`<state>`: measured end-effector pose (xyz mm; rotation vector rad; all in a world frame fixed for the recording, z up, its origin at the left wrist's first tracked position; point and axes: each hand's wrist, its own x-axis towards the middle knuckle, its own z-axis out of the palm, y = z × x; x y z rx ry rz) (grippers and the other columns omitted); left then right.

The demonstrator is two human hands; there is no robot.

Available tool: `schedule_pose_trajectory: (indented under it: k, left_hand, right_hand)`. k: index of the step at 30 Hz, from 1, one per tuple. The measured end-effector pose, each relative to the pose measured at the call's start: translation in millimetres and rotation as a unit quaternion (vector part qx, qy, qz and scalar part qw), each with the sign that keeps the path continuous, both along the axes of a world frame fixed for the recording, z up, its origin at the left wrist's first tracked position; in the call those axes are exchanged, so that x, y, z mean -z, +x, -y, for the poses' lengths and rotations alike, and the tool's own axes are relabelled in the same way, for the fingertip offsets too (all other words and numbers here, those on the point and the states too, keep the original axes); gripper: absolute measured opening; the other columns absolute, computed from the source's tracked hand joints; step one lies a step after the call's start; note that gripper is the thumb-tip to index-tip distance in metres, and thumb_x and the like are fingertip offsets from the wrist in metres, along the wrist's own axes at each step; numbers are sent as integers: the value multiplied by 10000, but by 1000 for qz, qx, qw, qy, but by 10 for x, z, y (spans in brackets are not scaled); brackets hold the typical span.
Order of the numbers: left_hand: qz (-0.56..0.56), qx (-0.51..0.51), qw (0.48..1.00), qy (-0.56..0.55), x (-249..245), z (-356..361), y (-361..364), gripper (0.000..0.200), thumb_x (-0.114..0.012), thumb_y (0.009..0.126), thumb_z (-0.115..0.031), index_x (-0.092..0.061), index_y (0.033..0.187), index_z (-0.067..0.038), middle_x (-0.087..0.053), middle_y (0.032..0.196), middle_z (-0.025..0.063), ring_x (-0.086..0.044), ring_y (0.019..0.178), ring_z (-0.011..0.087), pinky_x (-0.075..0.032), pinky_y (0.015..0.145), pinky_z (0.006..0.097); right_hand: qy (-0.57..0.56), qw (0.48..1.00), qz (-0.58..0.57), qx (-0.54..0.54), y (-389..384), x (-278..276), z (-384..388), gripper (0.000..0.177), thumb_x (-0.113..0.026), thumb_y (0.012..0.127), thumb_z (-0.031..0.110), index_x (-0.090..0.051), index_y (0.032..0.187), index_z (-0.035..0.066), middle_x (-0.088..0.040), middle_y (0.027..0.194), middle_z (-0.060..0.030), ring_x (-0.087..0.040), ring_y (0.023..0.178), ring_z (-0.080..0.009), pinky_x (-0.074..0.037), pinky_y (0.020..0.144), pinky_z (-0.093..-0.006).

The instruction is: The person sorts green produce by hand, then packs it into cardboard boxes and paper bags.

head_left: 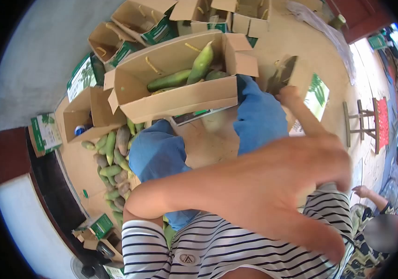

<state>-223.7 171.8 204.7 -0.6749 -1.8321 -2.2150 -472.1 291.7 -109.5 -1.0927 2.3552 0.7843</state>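
Note:
My left arm crosses the view from a striped sleeve (143, 242) at the lower left, and my left hand (310, 162) is large and close to the camera. Its fingers are spread, and one long finger reaches up to the flap of a small cardboard box with green print (317, 90). Nothing is visible in the hand. Beyond my blue-clad knees (157, 149) an open cardboard box (180, 100) holds a few long green fruits (201, 63). My right hand is out of view.
A heap of green and brownish fruits (113, 165) lies on the floor at left. Several open cardboard boxes (129, 18) stand behind and beside the filled one. A wooden stool (361, 125) stands at right. Another person's hand (364, 190) shows at the lower right.

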Motion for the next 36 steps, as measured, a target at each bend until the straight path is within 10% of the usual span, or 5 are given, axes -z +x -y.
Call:
schedule_pose_trajectory:
  k: [12, 21, 28, 36]
  left_hand:
    - [-61, -5, 979, 193, 181, -150, 42, 576, -773, 629, -417, -509, 861, 40, -541, 882, 166, -525, 846, 310, -417, 713, 374]
    - [-36, -25, 982, 185, 241, -107, -44, 542, -756, 643, -388, -517, 864, 45, -534, 889, 175, -525, 843, 314, -414, 711, 380]
    - [-13, -36, 985, 170, 223, -117, -88, 515, -742, 654, -365, -523, 867, 49, -529, 895, 181, -524, 842, 318, -412, 709, 385]
    - [36, -66, 990, 116, 148, -24, 18, 484, -727, 667, -339, -530, 870, 54, -523, 901, 189, -524, 840, 322, -410, 706, 390]
  right_hand:
    - [-313, 926, -135, 164, -1344, -891, -759, 247, -489, 851, 221, -574, 989, 35, -622, 931, -242, -596, 898, -400, -469, 773, -468]
    - [-377, 907, -187, 22, -2087, 330, -447, 313, -409, 913, 211, -587, 1131, 74, -599, 1097, -208, -559, 1044, -349, -450, 862, -429]
    - [-392, 914, -88, 55, -1070, -19, 202, 533, -333, 944, 496, -616, 1124, 83, -532, 1230, -191, -452, 1188, -334, -323, 1016, -422]
    - [-392, 904, -153, 78, -444, -229, 159, 329, -533, 882, 308, -599, 1129, 101, -541, 1174, -195, -547, 1052, -353, -454, 875, -433]
